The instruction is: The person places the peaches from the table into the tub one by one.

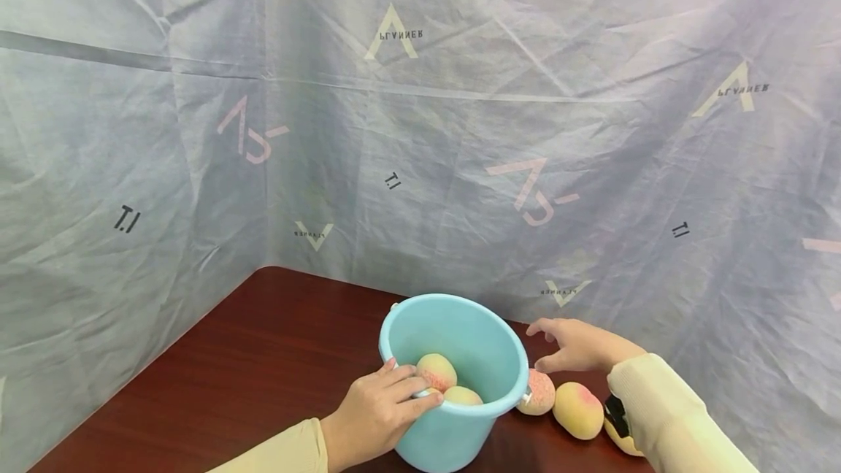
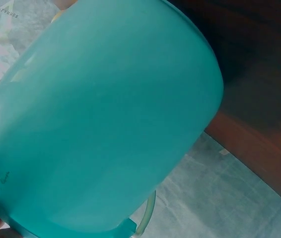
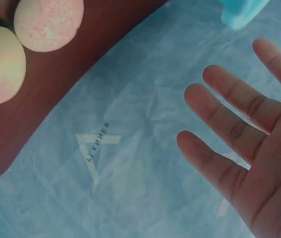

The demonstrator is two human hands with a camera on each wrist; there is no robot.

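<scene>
Blue bucket (image 1: 447,436) on the near part of the dark worktop (image 1: 263,371), right of the scene's middle. Left hand (image 1: 374,411) grips its near-left rim, fingers hooked over the lip. Right hand (image 1: 578,345) holds nothing; fingers loose and spread, palm bare in its wrist view. It hangs to the right of the bucket, just beyond a row of loose peaches.

Risks, as I judge them. Peaches are rounded and lie free: a brush from the right wrist or sleeve (image 1: 670,407) could set one rolling toward the far edge, near the grey sheet (image 1: 394,115). Too hard a pull on one side of the rim could tip the bucket and spill its load. The base is poorly shown, so I can't be sure it sits flat. A peach dropped short might strike the rim and bounce away.

Looks. Bucket: smooth, plain pale blue, thick rolled rim, pale handle (image 2: 149,213) hanging outside. At least two peaches inside, low on the near side, yellow with pink speckling on one. Three outside, right: a speckled pink peach (image 1: 540,394) beside the bucket, a yellow peach (image 1: 578,412) with pink blush next, a third peach (image 1: 620,445) part hidden by the right wrist's black gear.
</scene>
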